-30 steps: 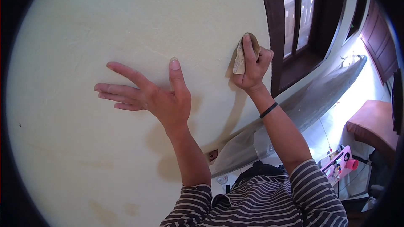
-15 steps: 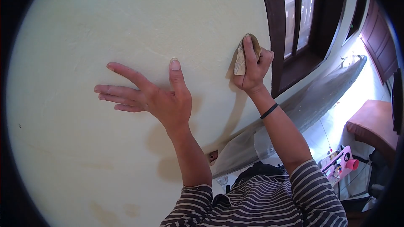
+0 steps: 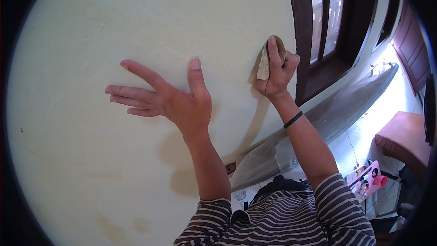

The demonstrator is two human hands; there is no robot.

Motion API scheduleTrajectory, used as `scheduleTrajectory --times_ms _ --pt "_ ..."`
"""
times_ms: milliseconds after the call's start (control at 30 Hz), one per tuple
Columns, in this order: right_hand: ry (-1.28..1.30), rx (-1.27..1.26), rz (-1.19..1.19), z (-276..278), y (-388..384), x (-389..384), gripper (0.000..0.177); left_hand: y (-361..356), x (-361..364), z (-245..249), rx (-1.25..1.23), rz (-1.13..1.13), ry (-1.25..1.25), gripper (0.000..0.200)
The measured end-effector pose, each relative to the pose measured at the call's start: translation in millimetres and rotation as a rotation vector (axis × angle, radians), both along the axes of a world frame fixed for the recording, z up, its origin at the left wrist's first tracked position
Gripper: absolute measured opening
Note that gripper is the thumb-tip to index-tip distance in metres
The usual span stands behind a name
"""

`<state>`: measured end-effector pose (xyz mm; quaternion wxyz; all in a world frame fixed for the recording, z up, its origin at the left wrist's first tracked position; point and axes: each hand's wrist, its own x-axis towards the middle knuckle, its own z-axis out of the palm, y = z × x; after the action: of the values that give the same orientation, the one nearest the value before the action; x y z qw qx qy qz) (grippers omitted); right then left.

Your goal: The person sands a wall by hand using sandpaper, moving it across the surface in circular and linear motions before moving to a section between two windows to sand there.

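My right hand [image 3: 278,70] grips a folded piece of sandpaper [image 3: 264,65], its pale printed-looking side and brownish side both showing. The thumb lies along the top of it, and the paper is up against the cream wall [image 3: 91,32] just left of the dark window frame [image 3: 302,41]. To the left, my left hand [image 3: 182,102] is open with thumb and fingers spread and nothing in it. It is close to the same wall, casting a shadow below.
Along the wall's foot runs a long grey covered shape [image 3: 318,118]. An electrical socket-like fitting [image 3: 231,168] sits on the wall near my left forearm. At right are a brown padded piece of furniture [image 3: 403,130] and a pink item [image 3: 368,180] on the white floor.
My left hand has risen slightly up the wall and to the right. My right hand, still gripping the sandpaper, has shifted a little right; the view has moved slightly too.
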<state>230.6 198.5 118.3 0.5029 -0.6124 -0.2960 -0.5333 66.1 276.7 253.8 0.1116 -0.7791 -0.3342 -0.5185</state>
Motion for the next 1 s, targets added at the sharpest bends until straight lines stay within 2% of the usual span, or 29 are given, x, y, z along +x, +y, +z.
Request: scheduleTrajectory --times_ms 533,1000 --pt "-0.011 -0.004 0.007 0.1 -0.7 0.7 0.067 2.7 -0.5 -2.2 0.012 -0.012 0.004 0.109" --pt "0.001 -0.008 0.011 -1.1 -0.3 1.0 0.063 2.4 2.2 -1.3 0.030 0.009 0.002 0.117"
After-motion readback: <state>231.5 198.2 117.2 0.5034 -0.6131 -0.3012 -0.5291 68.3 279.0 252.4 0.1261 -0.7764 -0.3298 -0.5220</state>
